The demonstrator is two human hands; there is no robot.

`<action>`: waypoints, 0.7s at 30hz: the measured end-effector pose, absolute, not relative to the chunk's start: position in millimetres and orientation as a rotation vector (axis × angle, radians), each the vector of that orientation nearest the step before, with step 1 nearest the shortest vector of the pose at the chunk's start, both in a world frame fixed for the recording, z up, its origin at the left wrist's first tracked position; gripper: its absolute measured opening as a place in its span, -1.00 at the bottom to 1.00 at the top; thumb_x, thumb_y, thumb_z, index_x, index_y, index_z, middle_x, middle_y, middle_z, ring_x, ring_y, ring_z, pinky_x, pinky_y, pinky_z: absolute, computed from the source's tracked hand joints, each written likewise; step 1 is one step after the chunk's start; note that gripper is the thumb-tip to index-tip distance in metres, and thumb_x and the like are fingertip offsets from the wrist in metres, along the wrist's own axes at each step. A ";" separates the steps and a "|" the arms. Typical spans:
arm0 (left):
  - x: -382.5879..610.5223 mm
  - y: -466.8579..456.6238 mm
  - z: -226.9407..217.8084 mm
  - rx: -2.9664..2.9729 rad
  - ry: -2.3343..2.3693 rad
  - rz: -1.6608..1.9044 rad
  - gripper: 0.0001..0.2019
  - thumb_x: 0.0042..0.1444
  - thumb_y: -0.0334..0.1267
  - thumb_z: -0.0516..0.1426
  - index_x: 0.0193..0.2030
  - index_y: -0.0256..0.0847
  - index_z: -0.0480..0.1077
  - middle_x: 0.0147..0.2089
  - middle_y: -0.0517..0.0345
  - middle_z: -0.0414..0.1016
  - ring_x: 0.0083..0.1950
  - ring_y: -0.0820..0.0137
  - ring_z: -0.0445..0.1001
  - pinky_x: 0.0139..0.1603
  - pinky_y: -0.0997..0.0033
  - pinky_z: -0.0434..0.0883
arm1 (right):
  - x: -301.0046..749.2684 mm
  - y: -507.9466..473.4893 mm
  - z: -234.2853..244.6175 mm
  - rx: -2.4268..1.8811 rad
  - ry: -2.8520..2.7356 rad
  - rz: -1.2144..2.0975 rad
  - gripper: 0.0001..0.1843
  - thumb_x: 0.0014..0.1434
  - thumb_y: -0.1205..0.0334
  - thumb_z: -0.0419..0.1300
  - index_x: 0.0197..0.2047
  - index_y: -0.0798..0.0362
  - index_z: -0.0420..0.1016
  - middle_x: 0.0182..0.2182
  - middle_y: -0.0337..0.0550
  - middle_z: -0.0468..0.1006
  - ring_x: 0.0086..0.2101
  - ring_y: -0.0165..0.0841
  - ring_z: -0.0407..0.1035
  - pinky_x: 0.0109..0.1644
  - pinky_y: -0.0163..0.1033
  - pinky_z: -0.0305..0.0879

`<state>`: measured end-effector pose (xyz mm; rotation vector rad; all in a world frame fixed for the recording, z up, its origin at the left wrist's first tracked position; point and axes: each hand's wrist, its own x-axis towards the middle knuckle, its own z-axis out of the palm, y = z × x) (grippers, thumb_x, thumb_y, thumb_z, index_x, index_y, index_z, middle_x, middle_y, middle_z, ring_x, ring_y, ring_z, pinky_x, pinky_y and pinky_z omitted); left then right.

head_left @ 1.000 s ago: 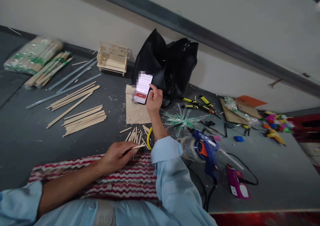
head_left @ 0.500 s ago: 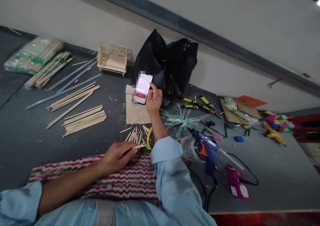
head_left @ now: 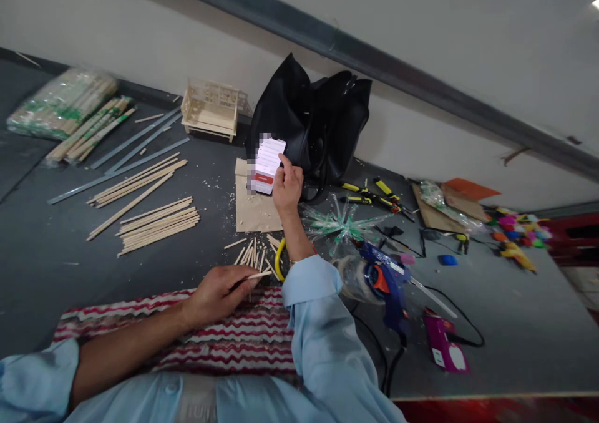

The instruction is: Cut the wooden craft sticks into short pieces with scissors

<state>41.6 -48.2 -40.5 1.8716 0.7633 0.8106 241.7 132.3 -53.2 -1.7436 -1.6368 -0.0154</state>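
Observation:
Over the striped cloth, my left hand is closed, pinching a short wooden stick between thumb and fingers. Just beyond it lies a loose heap of short cut sticks. My right hand reaches forward with its index finger out, the tip at the right edge of a lit phone. The phone leans against a black bag, above a piece of brown paper strewn with crumbs. A yellow curved handle shows beside my right forearm, its tool partly hidden.
Longer sticks lie in rows at left, near metal strips and bagged sticks. A small wooden model stands by the wall. At right are pliers, a blue glue gun, a plastic bottle and a purple box.
The white and red content on the phone screen has shifted slightly. Both hands stay in nearly the same place.

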 end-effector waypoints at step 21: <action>41.5 -48.0 -41.4 1.871 0.770 0.785 -0.75 0.35 -0.26 0.00 -0.09 -0.23 0.50 -0.27 0.16 0.61 -0.28 0.53 0.54 -0.24 0.63 0.40 | 242.0 133.2 -53.1 -1.740 -1.620 -0.015 -0.57 0.36 0.23 -0.09 0.18 -0.02 0.43 -0.23 -0.08 0.44 -0.14 -0.30 0.33 0.09 -0.19 0.25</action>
